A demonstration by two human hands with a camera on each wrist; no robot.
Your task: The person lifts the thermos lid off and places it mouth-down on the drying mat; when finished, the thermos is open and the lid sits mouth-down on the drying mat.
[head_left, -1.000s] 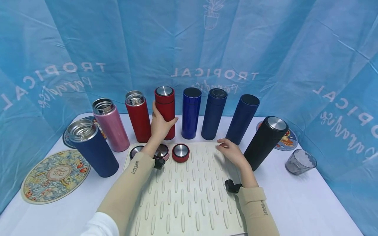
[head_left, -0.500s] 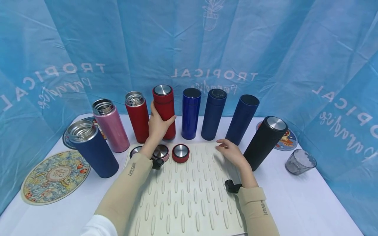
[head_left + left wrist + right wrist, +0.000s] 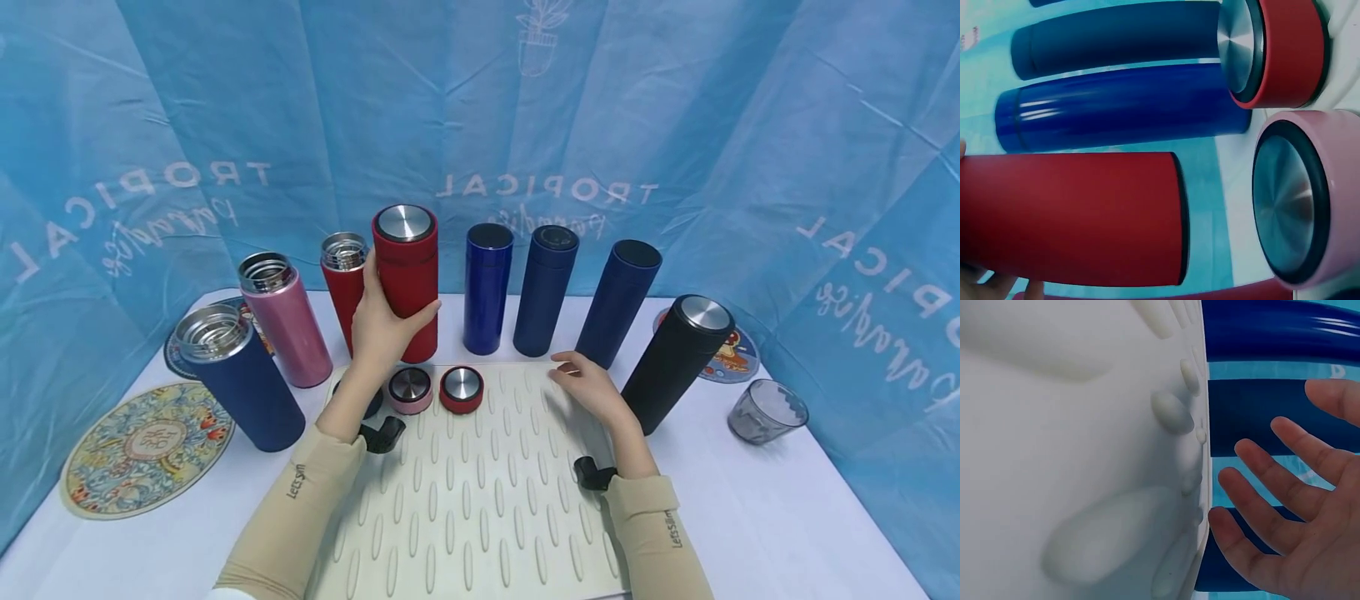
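Note:
My left hand (image 3: 384, 327) grips a red vacuum flask (image 3: 411, 287) with a silver-topped lid. The flask is upright and raised, its dark base (image 3: 1182, 219) showing in the left wrist view. Just behind it stands a lidless red flask (image 3: 343, 275), partly covered by the hand. Below the hand, a pink lid (image 3: 410, 390) and a red lid (image 3: 461, 389) lie on the cream ribbed mat (image 3: 480, 492); a dark lid (image 3: 372, 407) is mostly hidden by my left wrist. My right hand (image 3: 588, 387), fingers loosely extended, is over the mat's far right corner and holds nothing.
Lidless pink (image 3: 288, 325) and navy (image 3: 243, 383) flasks stand at left. Capped flasks in shiny blue (image 3: 486, 292), navy (image 3: 543, 296), another navy (image 3: 615, 304) and black (image 3: 671, 367) line the back and right. A clear glass (image 3: 767, 412) sits far right; a round patterned placemat (image 3: 150, 450) lies left.
My left hand has lifted the red flask and brought it left and closer, so it now overlaps the lidless red one. The right hand has stayed where it was.

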